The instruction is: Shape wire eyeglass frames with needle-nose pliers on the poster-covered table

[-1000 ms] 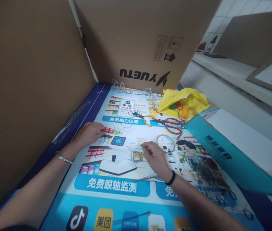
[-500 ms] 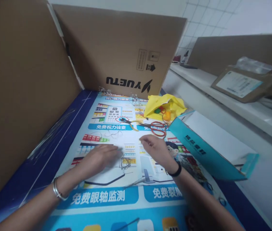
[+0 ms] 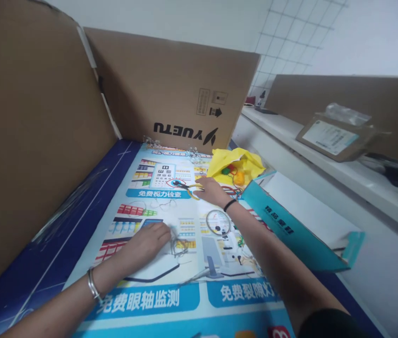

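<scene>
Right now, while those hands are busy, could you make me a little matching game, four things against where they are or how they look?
1. Left hand
2. Right hand
3. Pouch
4. Open box

A. Teal outside, white inside
B. At the yellow handles of the pliers
C. Yellow, with an orange bundle at its opening
D. Beside a tangle of thin wire

Pairs: 1-D, 2-B, 3-C, 4-A.

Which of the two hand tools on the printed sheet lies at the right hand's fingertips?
The yellow-handled pliers: their handles lie at the fingertips of the right hand. The scissors have red handles, partly hidden behind that hand.
</scene>
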`<control>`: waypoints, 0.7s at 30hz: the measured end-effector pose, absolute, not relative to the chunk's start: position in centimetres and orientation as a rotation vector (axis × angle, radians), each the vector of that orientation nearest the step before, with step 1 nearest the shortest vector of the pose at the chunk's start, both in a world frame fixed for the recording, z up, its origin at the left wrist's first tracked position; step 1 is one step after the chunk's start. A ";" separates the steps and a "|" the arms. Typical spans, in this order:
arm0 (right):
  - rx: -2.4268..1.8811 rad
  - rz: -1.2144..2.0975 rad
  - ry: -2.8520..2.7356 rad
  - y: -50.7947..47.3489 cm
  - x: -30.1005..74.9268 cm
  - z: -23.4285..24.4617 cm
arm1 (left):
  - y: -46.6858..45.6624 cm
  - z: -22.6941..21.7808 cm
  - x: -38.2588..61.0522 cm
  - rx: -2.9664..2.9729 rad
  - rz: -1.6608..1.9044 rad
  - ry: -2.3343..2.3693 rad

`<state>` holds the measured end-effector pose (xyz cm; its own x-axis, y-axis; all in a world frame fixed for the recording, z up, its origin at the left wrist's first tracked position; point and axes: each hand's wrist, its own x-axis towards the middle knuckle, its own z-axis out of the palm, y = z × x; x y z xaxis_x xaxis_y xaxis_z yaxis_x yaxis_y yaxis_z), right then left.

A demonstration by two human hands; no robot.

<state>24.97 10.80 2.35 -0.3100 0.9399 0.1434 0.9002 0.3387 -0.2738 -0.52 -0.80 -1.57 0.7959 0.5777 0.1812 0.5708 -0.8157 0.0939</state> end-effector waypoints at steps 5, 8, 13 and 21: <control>-1.713 0.113 -2.529 12.7 22.3 0.0 | -0.9 -2.3 -0.4 2.969 0.317 1.015; -1.773 0.020 -2.567 12.7 21.4 -0.5 | -0.9 -2.6 -0.5 2.959 0.359 1.070; -1.862 -0.105 -2.555 12.0 20.2 -0.5 | -1.0 -2.3 -0.6 2.883 0.418 1.152; -1.798 -0.085 -2.505 10.5 19.4 1.3 | -1.6 -1.7 -0.7 2.684 0.402 1.257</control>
